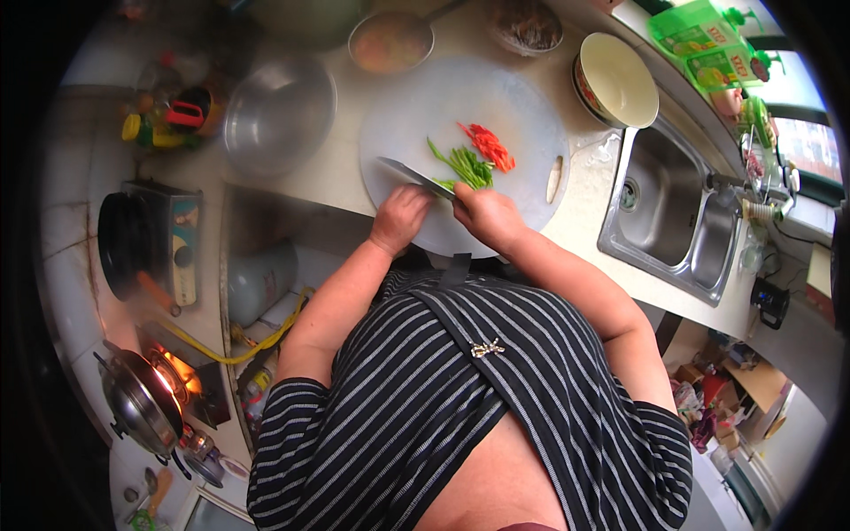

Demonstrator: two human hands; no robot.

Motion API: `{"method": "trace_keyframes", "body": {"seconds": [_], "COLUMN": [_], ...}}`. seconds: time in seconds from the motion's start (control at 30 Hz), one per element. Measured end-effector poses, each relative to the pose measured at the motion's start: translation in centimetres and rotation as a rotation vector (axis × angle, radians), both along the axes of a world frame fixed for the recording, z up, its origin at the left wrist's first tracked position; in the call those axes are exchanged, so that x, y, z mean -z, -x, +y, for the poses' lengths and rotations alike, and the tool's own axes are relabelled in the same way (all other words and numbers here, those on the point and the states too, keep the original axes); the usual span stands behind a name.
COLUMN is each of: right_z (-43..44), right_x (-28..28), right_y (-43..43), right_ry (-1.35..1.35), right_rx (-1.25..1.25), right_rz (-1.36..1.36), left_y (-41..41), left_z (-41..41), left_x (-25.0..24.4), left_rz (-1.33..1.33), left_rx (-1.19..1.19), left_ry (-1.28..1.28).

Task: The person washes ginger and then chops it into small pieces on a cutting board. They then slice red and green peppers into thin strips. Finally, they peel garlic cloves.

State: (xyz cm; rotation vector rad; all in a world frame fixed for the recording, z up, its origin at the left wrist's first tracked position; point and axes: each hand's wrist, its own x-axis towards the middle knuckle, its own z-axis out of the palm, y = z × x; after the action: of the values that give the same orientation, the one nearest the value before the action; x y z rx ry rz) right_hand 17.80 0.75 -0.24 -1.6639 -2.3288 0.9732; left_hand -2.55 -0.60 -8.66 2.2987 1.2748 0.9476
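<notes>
A round white cutting board (412,113) lies on the counter in front of me. My right hand (488,212) grips the handle end of a kitchen knife (415,174), whose blade points up and to the left. Close to the blade's near side is my left hand (402,216), fingers bent down on the board; what lies under the fingertips is hidden. Strips of green pepper (470,167) lie just beyond the knife, some touching its blade. Beside them, farther back, is a small pile of red pepper strips (490,147).
A metal basin (280,116) stands left of the board, a pan with food (392,43) behind it. Stacked bowls (621,79) stand by the sink (664,192) on the right. At lower left, a lidded wok (139,391) sits over a lit gas burner (176,375).
</notes>
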Motion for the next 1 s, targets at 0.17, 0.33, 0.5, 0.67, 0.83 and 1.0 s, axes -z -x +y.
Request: {"method": "trace_keyframes", "body": {"seconds": [0.17, 0.33, 0.5, 0.67, 0.83, 1.0], "right_z": [-1.1, -0.7, -2.2, -5.0, -4.9, -4.3], "right_x": [0.5, 1.6, -1.1, -0.7, 0.3, -0.5], "right_y": [0.2, -2.3, -6.7, -7.8, -7.3, -9.0], "right_ry": [-0.003, 0.018, 0.127, 0.25, 0.24, 0.22], "right_rx": [0.048, 0.219, 0.384, 0.149, 0.136, 0.364], "right_rz": [-0.017, 0.325, 0.307, 0.181, 0.118, 0.038], "left_y": [0.2, 0.6, -0.5, 1.9, 3.8, 4.3], "left_z": [0.0, 1.9, 7.4, 9.4, 7.3, 4.0], "left_x": [-0.1, -1.5, -2.9, -1.9, -2.3, -3.2], "left_rz": [-0.003, -0.112, -0.113, 0.094, 0.113, 0.139], "left_rx": [0.019, -0.023, -0.014, 0.022, -0.06, -0.039], "left_ry": [0.041, 0.127, 0.02, 0.145, 0.114, 0.093]}}
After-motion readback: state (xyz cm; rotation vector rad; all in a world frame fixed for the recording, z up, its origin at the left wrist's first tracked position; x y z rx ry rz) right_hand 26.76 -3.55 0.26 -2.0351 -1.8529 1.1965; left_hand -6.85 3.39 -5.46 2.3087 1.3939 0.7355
